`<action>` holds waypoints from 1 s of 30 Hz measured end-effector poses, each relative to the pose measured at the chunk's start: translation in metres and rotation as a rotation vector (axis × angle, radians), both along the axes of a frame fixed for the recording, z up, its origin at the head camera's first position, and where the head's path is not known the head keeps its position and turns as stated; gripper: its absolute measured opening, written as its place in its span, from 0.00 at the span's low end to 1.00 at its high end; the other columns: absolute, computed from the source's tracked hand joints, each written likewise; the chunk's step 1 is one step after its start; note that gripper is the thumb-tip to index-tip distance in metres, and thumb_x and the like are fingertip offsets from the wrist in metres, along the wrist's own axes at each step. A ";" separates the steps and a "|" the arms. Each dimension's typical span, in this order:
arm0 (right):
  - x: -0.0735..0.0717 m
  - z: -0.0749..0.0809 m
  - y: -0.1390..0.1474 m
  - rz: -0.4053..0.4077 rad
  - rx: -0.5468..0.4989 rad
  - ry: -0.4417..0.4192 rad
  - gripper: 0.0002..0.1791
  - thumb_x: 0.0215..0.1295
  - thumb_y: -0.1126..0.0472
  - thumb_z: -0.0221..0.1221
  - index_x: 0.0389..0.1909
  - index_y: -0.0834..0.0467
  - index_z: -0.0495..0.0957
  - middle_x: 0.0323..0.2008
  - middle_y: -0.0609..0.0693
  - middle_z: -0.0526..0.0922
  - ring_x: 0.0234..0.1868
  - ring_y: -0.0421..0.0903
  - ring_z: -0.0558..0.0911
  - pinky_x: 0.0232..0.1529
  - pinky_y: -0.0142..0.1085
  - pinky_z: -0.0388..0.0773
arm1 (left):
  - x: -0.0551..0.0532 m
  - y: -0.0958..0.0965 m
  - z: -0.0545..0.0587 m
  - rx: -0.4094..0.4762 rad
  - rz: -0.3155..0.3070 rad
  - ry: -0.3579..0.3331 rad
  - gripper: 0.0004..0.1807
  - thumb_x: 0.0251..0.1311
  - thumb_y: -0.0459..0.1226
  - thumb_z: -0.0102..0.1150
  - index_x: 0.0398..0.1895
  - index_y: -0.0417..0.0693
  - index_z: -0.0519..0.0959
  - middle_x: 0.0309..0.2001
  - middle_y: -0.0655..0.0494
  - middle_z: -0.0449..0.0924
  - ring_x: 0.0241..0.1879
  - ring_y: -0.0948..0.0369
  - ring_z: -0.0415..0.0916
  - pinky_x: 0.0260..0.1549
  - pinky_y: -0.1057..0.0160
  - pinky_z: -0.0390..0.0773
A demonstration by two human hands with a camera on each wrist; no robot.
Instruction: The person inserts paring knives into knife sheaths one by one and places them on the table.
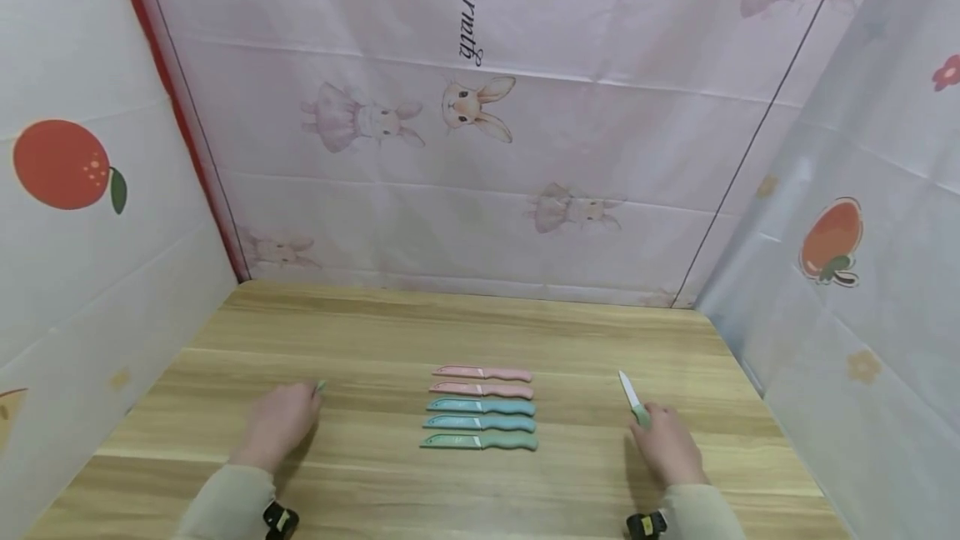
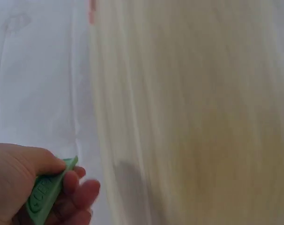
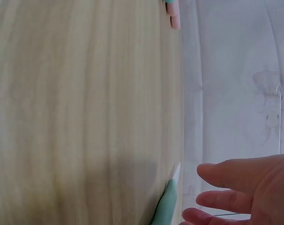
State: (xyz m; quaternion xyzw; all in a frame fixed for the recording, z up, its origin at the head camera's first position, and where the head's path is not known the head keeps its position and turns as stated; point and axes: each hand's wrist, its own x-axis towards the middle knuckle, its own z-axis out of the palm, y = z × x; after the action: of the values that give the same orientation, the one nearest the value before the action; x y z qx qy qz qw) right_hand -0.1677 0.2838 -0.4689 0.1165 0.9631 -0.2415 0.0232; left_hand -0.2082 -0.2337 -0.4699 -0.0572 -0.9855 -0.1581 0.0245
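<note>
My left hand (image 1: 281, 423) pinches a small green knife sheath (image 2: 50, 187) between thumb and fingers, at the left of the table. Raised lettering shows on the sheath; in the head view only its tip sticks out past the fingers. At the right lies a paring knife (image 1: 634, 401) with a bare white blade and a green handle (image 3: 165, 204), blade pointing away from me. Beside that handle is my right hand (image 1: 669, 442), thumb and fingers apart and loosely extended. A gap shows between these fingertips and the knife in the right wrist view.
Between the hands lies a column of sheathed knives: two pink ones (image 1: 483, 390), two blue ones (image 1: 480, 422) and a green one (image 1: 480, 441), handles to the right. Printed cloth walls (image 1: 465, 232) border the wooden table (image 1: 360, 490) at the back and both sides.
</note>
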 end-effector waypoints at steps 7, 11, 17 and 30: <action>-0.003 0.001 0.004 0.018 0.027 -0.060 0.26 0.64 0.60 0.54 0.56 0.75 0.66 0.51 0.75 0.69 0.49 0.68 0.73 0.43 0.59 0.74 | 0.003 0.016 0.001 0.272 0.063 0.025 0.05 0.63 0.35 0.55 0.34 0.41 0.73 0.20 0.57 0.72 0.19 0.61 0.65 0.15 0.65 0.66; -0.004 0.000 0.005 0.013 0.033 -0.099 0.25 0.62 0.63 0.54 0.56 0.74 0.66 0.52 0.75 0.69 0.47 0.66 0.75 0.41 0.55 0.75 | 0.005 0.026 0.004 0.375 0.089 0.015 0.04 0.61 0.34 0.55 0.34 0.41 0.74 0.28 0.53 0.75 0.25 0.60 0.68 0.20 0.64 0.70; -0.005 -0.001 0.006 -0.007 -0.005 -0.135 0.22 0.61 0.67 0.53 0.54 0.76 0.67 0.43 0.69 0.75 0.29 0.48 0.74 0.25 0.37 0.73 | 0.010 0.036 0.005 0.457 0.072 -0.001 0.10 0.60 0.33 0.57 0.43 0.39 0.79 0.39 0.48 0.80 0.33 0.57 0.74 0.29 0.59 0.77; -0.004 -0.003 0.007 -0.026 -0.092 -0.090 0.14 0.61 0.63 0.55 0.42 0.71 0.73 0.30 0.55 0.77 0.29 0.48 0.73 0.26 0.37 0.71 | 0.023 0.064 0.007 0.710 0.021 -0.033 0.10 0.59 0.30 0.58 0.43 0.39 0.79 0.37 0.52 0.81 0.33 0.61 0.76 0.31 0.67 0.77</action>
State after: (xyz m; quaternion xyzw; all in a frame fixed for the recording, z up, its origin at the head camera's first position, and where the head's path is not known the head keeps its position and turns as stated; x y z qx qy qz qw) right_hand -0.1714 0.2906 -0.4721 0.1384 0.9473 -0.2805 0.0689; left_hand -0.1851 -0.1693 -0.4626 -0.0323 -0.8699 -0.4914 0.0283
